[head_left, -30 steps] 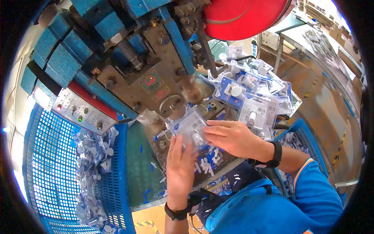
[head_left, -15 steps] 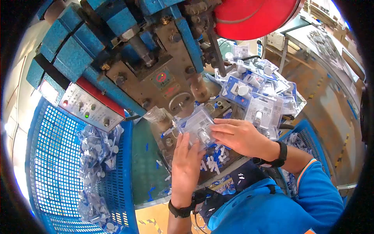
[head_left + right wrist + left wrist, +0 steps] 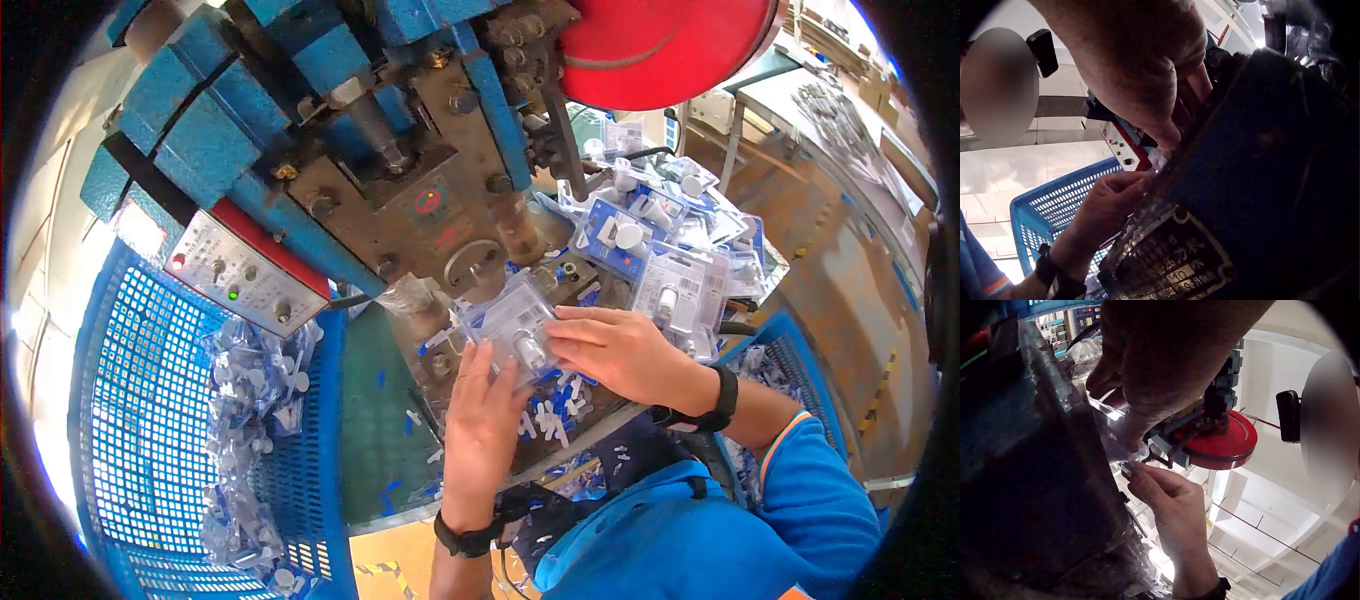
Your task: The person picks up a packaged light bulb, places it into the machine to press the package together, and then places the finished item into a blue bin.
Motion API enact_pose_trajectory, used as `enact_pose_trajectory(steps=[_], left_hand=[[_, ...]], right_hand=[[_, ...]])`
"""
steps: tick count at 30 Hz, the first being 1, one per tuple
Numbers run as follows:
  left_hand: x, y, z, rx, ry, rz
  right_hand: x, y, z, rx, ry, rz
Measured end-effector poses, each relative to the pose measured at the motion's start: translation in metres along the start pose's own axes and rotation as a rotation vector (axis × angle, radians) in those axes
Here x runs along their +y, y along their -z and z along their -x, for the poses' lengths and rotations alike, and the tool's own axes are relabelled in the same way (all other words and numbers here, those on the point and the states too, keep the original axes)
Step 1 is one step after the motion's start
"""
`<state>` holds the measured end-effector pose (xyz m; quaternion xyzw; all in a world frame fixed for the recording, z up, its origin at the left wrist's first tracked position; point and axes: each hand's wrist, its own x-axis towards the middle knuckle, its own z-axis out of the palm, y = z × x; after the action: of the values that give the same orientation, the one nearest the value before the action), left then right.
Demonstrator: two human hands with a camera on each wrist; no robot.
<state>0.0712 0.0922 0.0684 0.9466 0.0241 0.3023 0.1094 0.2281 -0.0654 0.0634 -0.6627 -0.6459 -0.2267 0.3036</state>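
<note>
A clear plastic blister package (image 3: 512, 322) with a white item inside lies under the press head (image 3: 440, 215) in the head view. The left hand (image 3: 480, 410) grips its near left edge, fingers pointing away from the body. From the right, the right hand (image 3: 625, 355) holds the package's right edge with its fingertips. In the left wrist view the right hand (image 3: 1175, 509) pinches the clear plastic (image 3: 1116, 434) between thumb and fingers. The left hand (image 3: 1107, 203) shows thumb and fingertips together at the package edge in the right wrist view.
Several blister packs (image 3: 612, 238) are heaped right of the press. A blue basket (image 3: 135, 400) with packages stands at the left, another (image 3: 800, 350) at the right. White and blue scraps (image 3: 548, 415) lie near the hands. A control box (image 3: 240, 270) is at the upper left.
The head view has shifted, so the press, hands and baskets appear slightly further right. Both hands remain on the same package, and its place beneath the press looks much the same.
</note>
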Motion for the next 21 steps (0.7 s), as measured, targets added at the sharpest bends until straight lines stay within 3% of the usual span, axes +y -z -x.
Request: enact_pose_trajectory(steps=[11,17,21], left_hand=[[0.012,0.019,-0.014,0.045,0.021,-0.043],[0.014,0.018,-0.015,0.017,-0.001,-0.077],[0.010,0.002,-0.009,0.026,-0.026,-0.178]], right_hand=[[-0.001,0.013,-0.011,0.032,0.058,0.052],[-0.002,0.020,-0.015,-0.060,0.077,0.088],[0.005,-0.003,-0.004,-0.032,0.088,0.128]])
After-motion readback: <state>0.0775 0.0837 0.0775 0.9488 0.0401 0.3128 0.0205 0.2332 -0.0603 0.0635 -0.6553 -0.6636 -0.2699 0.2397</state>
